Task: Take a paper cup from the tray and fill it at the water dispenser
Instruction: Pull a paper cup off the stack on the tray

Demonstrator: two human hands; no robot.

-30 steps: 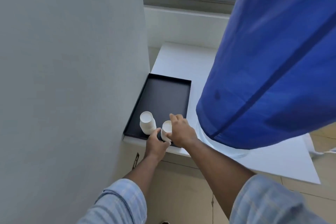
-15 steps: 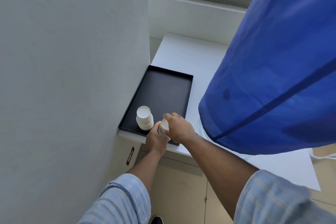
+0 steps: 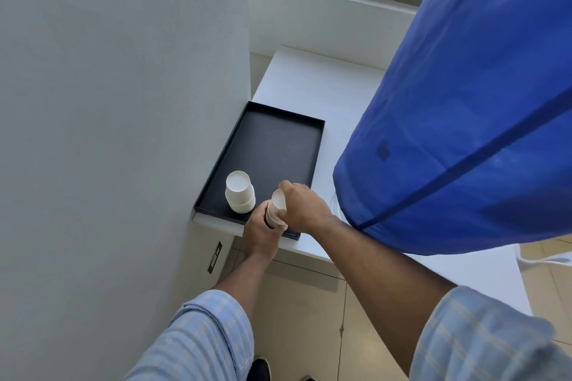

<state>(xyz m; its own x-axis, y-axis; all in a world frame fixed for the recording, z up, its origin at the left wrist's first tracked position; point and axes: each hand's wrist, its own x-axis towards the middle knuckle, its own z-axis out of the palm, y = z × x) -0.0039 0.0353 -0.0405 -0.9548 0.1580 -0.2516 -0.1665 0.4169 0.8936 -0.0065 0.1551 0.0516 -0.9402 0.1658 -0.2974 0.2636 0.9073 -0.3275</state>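
A black tray (image 3: pixel 278 139) lies on a white counter against the wall. A stack of upside-down white paper cups (image 3: pixel 239 192) stands near the tray's front left corner. Just right of it my right hand (image 3: pixel 301 207) grips the top of a second white cup stack (image 3: pixel 276 207), which is tilted and lifted a little. My left hand (image 3: pixel 261 232) holds the lower part of that stack from below. The big blue water bottle (image 3: pixel 464 120) of the dispenser fills the right side; its tap is hidden.
A grey wall (image 3: pixel 123 133) rises close on the left. The white counter (image 3: pixel 312 83) runs back to a window ledge. Tiled floor (image 3: pixel 325 318) lies below, and a small dark plate (image 3: pixel 215 257) sits on the cabinet side.
The cup stack in both hands has tilted and risen slightly off the tray. The camera has come closer and the other stack has stayed put.
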